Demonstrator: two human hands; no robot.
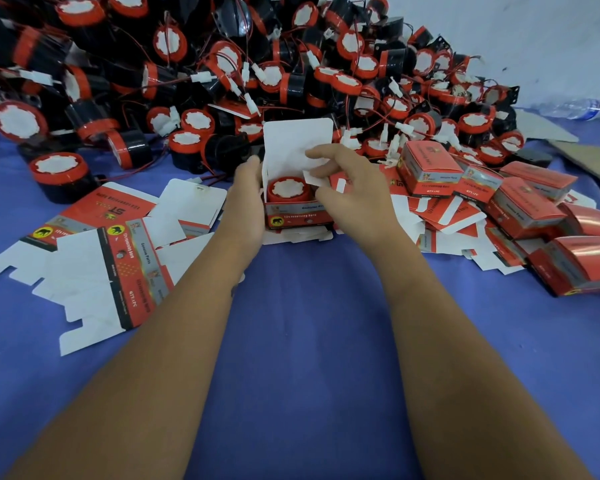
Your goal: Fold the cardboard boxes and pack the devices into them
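A small red and white cardboard box [297,216] stands open in the middle, its white lid flap [293,143] raised. A red and black round device [288,190] with a white top sits inside it. My left hand [246,199] grips the box's left side. My right hand [347,188] is at the box's right side, its fingers curled round a small white side flap, with the forefinger lying across the lid.
A big heap of red and black devices [222,64] with wires fills the back. Flat unfolded boxes [118,251] lie left on the blue cloth [309,341]. Closed red boxes [520,199] pile up at the right. Brown cardboard [589,157] and a plastic bottle [575,107] lie far right.
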